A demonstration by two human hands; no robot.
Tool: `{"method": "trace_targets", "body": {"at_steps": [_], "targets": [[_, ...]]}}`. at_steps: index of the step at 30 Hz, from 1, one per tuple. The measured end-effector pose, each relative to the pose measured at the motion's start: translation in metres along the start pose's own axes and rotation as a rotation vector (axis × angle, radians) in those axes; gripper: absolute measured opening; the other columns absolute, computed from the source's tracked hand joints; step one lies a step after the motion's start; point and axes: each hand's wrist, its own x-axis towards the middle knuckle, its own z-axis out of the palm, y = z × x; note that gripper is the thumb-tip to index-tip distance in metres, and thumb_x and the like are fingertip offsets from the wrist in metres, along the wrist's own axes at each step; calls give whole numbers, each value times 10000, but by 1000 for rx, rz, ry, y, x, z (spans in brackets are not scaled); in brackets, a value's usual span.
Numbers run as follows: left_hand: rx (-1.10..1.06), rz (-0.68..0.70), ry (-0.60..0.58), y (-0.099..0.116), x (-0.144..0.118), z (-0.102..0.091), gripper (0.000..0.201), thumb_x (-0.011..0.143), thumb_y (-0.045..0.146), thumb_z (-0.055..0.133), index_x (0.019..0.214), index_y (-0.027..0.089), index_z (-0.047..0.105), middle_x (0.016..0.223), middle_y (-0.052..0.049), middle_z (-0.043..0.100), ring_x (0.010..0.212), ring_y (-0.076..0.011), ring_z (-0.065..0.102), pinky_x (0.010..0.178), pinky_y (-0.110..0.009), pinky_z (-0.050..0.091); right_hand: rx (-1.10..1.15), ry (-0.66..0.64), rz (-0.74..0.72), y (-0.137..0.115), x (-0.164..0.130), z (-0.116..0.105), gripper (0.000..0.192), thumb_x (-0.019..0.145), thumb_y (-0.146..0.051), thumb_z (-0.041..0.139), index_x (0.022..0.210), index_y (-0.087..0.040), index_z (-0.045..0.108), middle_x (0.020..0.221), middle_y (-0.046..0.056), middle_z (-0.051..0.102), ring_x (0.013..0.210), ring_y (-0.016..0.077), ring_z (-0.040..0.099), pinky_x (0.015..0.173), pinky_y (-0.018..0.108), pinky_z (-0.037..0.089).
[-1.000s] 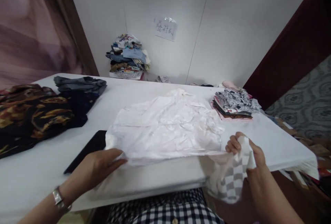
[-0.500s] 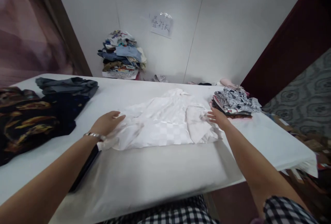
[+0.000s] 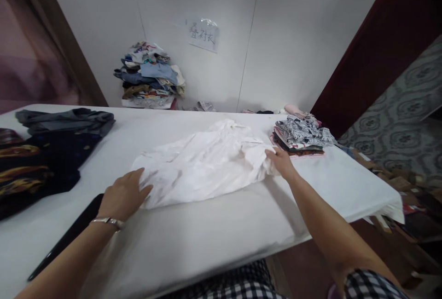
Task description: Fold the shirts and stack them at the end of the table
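A white shirt [image 3: 203, 165] lies spread on the table, its collar end pointing toward the wall. My left hand [image 3: 124, 194], with a bracelet at the wrist, rests at the shirt's left edge, thumb apart from the fingers. On the opposite side, my right hand [image 3: 281, 162] pinches the shirt's right part and lifts the cloth slightly, so it bunches into folds there. A flat black object [image 3: 71, 234] lies on the table, partly behind my left forearm.
Dark patterned clothes [image 3: 44, 161] and a grey garment [image 3: 69, 119] are heaped at left. A folded clothes stack [image 3: 304, 135] stands at right. Against the wall rises a tall clothes pile [image 3: 152, 76], beside a handwritten sign [image 3: 203, 35]. The white table [image 3: 207, 230] ends near my body.
My right hand has closed on the shirt's right side and pulled it up and inward. My left hand has come nearer along the left edge. The view has shifted right.
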Motion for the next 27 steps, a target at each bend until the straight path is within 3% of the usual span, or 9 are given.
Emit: {"method": "trace_targets", "body": {"at_steps": [3,6,11,15,17,19,22,25,27], "targets": [[54,6,-23,0,0,-2,519,853,434,372,1275,146,462,1309,-185,531,1170,-379,501,882,-525,443,132,118,217,2,34,-5,382,779,-508,548,933,-162,599,813,49,670,667,156,581,593,252,449],[85,-22,-28,-1,1,-7,549,857,451,354,1277,116,465,1331,-184,507,1137,-371,526,867,-502,452,86,80,380,13,45,-9,415,800,-536,516,970,-164,587,810,70,675,611,148,589,557,252,452],[56,-86,-19,0,7,-10,631,859,536,295,1301,111,441,1384,-166,457,1140,-355,523,873,-500,446,-74,3,297,31,9,-16,569,791,-599,505,1196,-200,539,897,68,682,742,192,631,699,315,487],[66,-75,-36,4,6,-7,654,863,558,260,1315,113,417,1394,-154,455,1178,-334,501,894,-493,429,-361,-27,44,30,-37,-20,669,715,-587,619,1277,-242,504,1112,80,640,1013,264,578,866,372,434],[105,-51,-35,6,6,-4,615,873,523,251,1302,121,431,1371,-148,487,1171,-330,509,910,-506,405,-475,-70,-118,31,-52,-22,575,718,-560,622,1180,-221,572,1136,97,625,1057,279,546,892,384,409],[136,-23,-36,7,6,0,569,885,469,234,1278,126,460,1328,-146,531,1154,-326,526,923,-508,387,-503,-116,-175,34,-57,-26,374,773,-527,562,931,-197,642,935,76,660,915,250,573,816,349,420],[136,50,3,5,9,7,542,889,406,224,1249,109,500,1255,-157,590,1135,-311,547,936,-479,385,-364,-30,-14,46,-51,-33,410,837,-527,444,623,-192,547,574,-2,538,615,169,504,593,274,381],[84,152,38,1,11,14,516,879,357,238,1217,105,535,1190,-156,628,1081,-287,582,915,-427,419,-209,92,196,55,-37,-44,429,804,-563,458,617,-187,545,521,-22,497,549,146,461,512,255,337],[42,184,34,0,10,15,504,870,335,249,1195,95,552,1169,-159,634,1061,-279,590,919,-405,431,-224,68,284,56,-31,-50,408,770,-560,503,676,-176,606,565,-9,551,575,156,497,525,256,360]]}}
